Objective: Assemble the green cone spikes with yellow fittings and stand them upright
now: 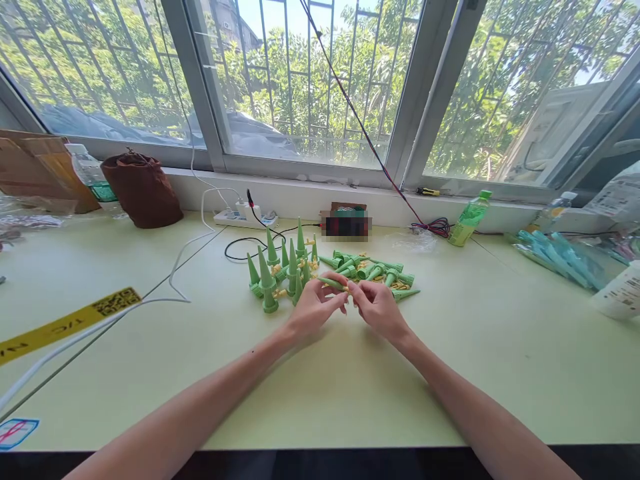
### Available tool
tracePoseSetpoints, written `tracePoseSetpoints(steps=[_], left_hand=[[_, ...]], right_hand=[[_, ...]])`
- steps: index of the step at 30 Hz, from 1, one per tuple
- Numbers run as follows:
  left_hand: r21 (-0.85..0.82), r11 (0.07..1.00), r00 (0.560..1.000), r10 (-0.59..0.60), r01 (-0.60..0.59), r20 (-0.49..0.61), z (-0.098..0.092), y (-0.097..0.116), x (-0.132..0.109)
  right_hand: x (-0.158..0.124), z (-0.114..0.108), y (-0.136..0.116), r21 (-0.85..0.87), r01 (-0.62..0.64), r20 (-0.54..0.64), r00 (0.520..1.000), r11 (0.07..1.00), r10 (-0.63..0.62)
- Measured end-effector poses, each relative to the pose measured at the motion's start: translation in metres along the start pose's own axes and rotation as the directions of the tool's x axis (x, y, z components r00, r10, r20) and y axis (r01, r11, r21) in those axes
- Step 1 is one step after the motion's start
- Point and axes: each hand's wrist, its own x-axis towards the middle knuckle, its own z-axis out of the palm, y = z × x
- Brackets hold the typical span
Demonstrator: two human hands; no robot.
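My left hand (315, 301) is closed around a green plastic watering spike (331, 283), which lies nearly level with its wide end hidden by the fingers. Opposite it, my right hand (377, 303) pinches a small yellow valve piece (346, 289) against the spike. Left of the hands, several green spikes with yellow side pieces (267, 283) stand upright on their caps. Behind and right of my right hand lies a loose pile of green spikes (375, 268), mixed with small yellow pieces (401, 283).
On the pale table (320, 387) a white cable (175, 273) runs left to a power strip (233, 217). Along the window sit a brown drawstring bag (143, 190), a blurred dark device (346, 225), a green bottle (470, 219) and blue plastic packets (555, 257).
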Motion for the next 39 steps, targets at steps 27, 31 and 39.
tracePoseSetpoints(steps=[27, 31, 39], left_hand=[[0.074, 0.991, 0.992, -0.107, 0.111, -0.064, 0.0005, 0.0069, 0.0000], [0.073, 0.991, 0.992, -0.110, 0.115, -0.068, -0.0003, 0.0057, 0.0006], [0.091, 0.989, 0.992, -0.110, 0.115, -0.064, -0.0013, 0.0047, -0.0004]], right_hand=[[-0.0033, 0.0037, 0.0027, 0.082, 0.044, 0.076, 0.996, 0.996, -0.050], [-0.0026, 0.0044, 0.0039, 0.096, 0.046, 0.082, 0.995, 0.994, -0.054], [-0.0031, 0.0051, 0.0034, 0.101, 0.039, 0.097, 0.994, 0.994, -0.049]])
